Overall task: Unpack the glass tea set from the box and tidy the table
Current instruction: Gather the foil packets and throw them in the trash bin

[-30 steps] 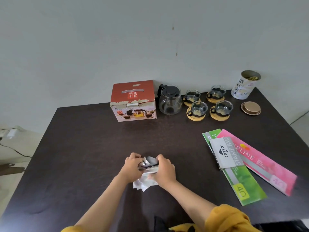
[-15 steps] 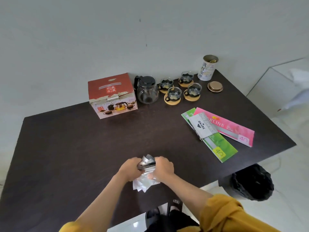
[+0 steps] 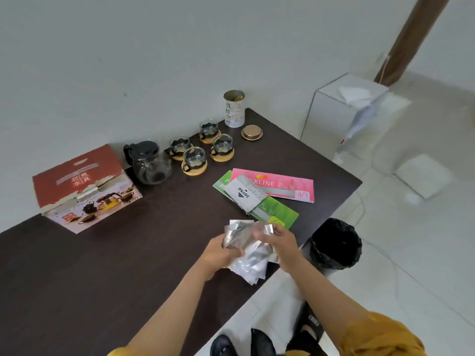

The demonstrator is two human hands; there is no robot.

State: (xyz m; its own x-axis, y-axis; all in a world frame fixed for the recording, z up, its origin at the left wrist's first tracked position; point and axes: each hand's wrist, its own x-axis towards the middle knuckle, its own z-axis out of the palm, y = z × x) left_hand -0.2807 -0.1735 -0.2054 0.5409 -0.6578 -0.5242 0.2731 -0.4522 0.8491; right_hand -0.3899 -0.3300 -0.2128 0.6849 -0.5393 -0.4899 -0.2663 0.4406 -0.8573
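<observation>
Dark desk (image 3: 102,265) against a pale wall carries the unpacked teapot (image 3: 150,163) and four cups (image 3: 203,147) beside the box (image 3: 82,191), so, I judge, only tidying remains: left hand (image 3: 218,253) and right hand (image 3: 280,242) each close their grip on crumpled wrapping (image 3: 246,255) (bin (image 3: 334,245) nearby).

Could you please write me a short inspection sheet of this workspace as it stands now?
Surface: dark wooden table, mostly bare near the person.
Job's things: red cardboard tea-set box; glass teapot with black lid; four glass cups on cork coasters.
Clutter: white tea tin, its gold lid beside it; pink, green and grey flat packets.
Grippers: left hand and right hand both hold crumpled silvery plastic wrapping.
Cables: thin white cable on the floor.
Surroundings: black-lined bin beside the table; white box.
</observation>
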